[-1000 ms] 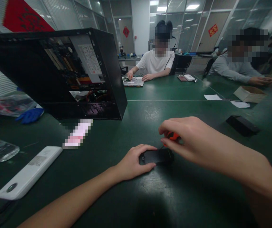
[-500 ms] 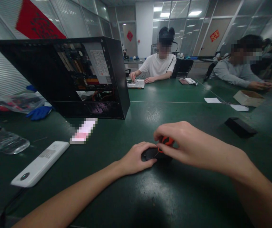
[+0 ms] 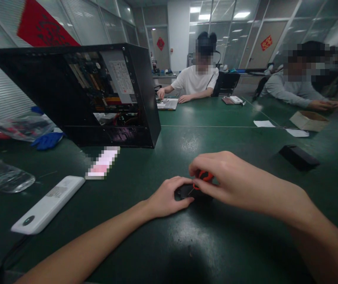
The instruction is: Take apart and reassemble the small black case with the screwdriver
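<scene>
My left hand (image 3: 170, 197) grips the left end of a small black object (image 3: 200, 196) on the green table, thumb and fingers on its two sides. My right hand (image 3: 220, 177) is closed round the red and black handle of a screwdriver (image 3: 203, 176). The thin shaft slants down and left to the black object, between the fingertips of my left hand. Part of the handle and the right part of the black object are hidden by my right hand.
An open black computer case (image 3: 143, 94) stands at the left. Near it lie a white power strip (image 3: 49, 205), a blue glove (image 3: 47, 141) and a plastic bottle (image 3: 8, 175). A black box (image 3: 299, 156) and an open carton (image 3: 309, 120) are at the right. Two people sit across.
The view has shifted slightly. Both hands keep nearly the same place, and the screwdriver stays on the black object.
</scene>
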Demonstrator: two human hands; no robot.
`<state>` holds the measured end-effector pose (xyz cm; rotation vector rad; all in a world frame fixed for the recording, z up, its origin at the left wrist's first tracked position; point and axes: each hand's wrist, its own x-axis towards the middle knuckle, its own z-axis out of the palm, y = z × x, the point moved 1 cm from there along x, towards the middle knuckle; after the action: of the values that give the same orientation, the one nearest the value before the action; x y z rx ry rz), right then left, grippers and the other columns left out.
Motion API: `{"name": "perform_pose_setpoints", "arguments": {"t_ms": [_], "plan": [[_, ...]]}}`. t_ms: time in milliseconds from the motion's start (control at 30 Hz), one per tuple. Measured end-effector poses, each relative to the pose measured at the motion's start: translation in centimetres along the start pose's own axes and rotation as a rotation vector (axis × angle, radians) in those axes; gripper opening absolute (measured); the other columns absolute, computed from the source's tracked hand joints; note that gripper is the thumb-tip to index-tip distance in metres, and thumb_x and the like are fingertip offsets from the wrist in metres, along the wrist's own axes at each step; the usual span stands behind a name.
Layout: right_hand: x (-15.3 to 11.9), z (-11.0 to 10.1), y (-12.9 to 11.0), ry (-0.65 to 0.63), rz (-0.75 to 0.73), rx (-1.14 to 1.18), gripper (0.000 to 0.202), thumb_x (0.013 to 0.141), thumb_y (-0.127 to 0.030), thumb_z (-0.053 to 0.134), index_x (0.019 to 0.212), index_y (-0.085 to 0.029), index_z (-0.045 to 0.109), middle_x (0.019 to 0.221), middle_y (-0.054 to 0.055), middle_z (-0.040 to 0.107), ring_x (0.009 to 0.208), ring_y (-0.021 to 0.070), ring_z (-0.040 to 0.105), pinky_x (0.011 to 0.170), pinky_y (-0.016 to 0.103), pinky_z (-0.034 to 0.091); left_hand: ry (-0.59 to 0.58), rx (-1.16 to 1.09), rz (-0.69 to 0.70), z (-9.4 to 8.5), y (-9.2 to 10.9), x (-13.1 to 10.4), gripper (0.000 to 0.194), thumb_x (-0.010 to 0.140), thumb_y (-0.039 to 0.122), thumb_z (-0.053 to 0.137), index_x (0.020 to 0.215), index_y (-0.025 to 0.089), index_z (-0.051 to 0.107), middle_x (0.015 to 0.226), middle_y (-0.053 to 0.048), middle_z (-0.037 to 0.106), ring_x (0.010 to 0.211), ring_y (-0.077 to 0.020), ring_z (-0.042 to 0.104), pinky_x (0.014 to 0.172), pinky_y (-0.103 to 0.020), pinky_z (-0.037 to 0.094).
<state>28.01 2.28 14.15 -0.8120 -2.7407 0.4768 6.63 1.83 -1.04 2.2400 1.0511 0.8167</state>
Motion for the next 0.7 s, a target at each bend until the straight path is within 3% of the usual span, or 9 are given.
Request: {"name": "perform_pose_setpoints", "arguments": {"t_ms": [700], "plan": [[-0.28, -0.65, 0.21, -0.015, 0.01, 0.002, 0.01, 0.097, -0.017, 0.059, 0.1, -0.018, 0.068, 0.092, 0.002, 0.067, 0.082, 0.0156, 0.059, 0.073, 0.029, 0.041, -0.016, 0.008, -0.018, -0.2, 0.23, 0.01, 0.04, 0.09, 0.032, 0.077, 0.127, 0.023, 0.066, 0.117, -0.005, 0.074, 0.106, -0.0243, 0.07, 0.097, -0.036, 0.053]]}}
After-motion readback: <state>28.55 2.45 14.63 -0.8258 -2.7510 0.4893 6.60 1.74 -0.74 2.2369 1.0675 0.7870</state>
